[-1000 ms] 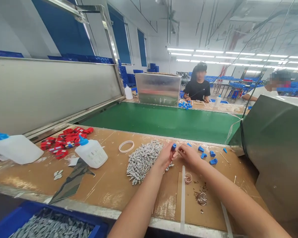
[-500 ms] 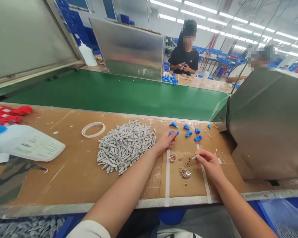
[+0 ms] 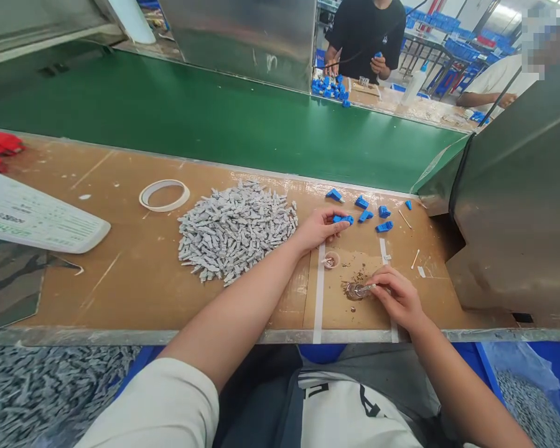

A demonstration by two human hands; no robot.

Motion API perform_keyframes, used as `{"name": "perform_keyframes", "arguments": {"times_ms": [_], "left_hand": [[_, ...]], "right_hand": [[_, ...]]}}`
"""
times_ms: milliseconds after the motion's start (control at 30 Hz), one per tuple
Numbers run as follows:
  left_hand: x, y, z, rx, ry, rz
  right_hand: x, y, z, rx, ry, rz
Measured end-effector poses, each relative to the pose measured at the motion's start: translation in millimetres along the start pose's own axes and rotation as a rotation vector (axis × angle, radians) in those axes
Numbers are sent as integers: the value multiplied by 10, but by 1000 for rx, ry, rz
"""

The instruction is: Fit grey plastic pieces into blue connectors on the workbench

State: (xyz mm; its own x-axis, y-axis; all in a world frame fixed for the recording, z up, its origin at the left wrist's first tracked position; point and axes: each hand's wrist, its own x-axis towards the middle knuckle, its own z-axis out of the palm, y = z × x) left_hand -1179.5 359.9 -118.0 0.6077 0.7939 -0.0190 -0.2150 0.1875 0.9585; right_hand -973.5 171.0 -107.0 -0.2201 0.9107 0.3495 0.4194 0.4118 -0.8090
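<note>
Right in front of me on the brown worktop (image 3: 135, 280) sits a small shallow cup (image 3: 331, 259), pale and round, with a dab of something whitish inside; I cannot tell what it is. Just to its right is a small clear glass dish (image 3: 353, 290), ringed by dark brown crumbs and stains on the board, and its contents are too small to make out. My right hand (image 3: 398, 298) is curled narrow, thumb and forefinger pinched on a thin pale stick (image 3: 369, 287) whose tip lies at the rim of that dish. My left hand (image 3: 318, 227) rests further out on the board, fingers closed lightly on a small blue plastic part (image 3: 342, 219), which lies low at my fingertips; it is a bright blue, blocky, wedge-like piece. More of the same loose blue parts (image 3: 372, 210) are scattered just beyond it, near the edge of the green conveyor belt (image 3: 214, 124). To the left of my hand is a broad heap of small grey parts (image 3: 236, 225), and beyond it a white tape ring (image 3: 163, 195) lies flat. A white squeeze bottle (image 3: 32, 218) lies on its side at the far left, label up. Below the table edge, a blue bin (image 3: 532, 398) at my right holds grey parts under clear plastic, and more grey pieces (image 3: 42, 392) fill the lower left. Across the belt, a person in a black shirt (image 3: 366, 28) holds something blue beside another pile of blue parts (image 3: 329, 87).
</note>
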Motion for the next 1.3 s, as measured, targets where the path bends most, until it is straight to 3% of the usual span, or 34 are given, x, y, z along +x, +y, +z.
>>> {"name": "perform_keyframes", "arguments": {"times_ms": [167,333,433,633,833,1067,1300], "left_hand": [[-9,-25,24,6,-27,-22],[-37,-31,26,25,-65,-31],[-34,-50,19,23,-80,-47],[-5,-79,19,59,-108,-39],[-38,-11,-47,251,-127,-3],[-107,105,-47,437,-94,86],[-55,-5,37,232,-113,-32]], "right_hand": [[270,-77,-79,150,237,56],[864,-41,-57,176,348,4],[1055,80,29,131,390,14],[1020,309,126,63,421,42],[1043,384,104,202,478,145],[1076,414,103,280,496,146],[1084,341,87,168,480,134]]}}
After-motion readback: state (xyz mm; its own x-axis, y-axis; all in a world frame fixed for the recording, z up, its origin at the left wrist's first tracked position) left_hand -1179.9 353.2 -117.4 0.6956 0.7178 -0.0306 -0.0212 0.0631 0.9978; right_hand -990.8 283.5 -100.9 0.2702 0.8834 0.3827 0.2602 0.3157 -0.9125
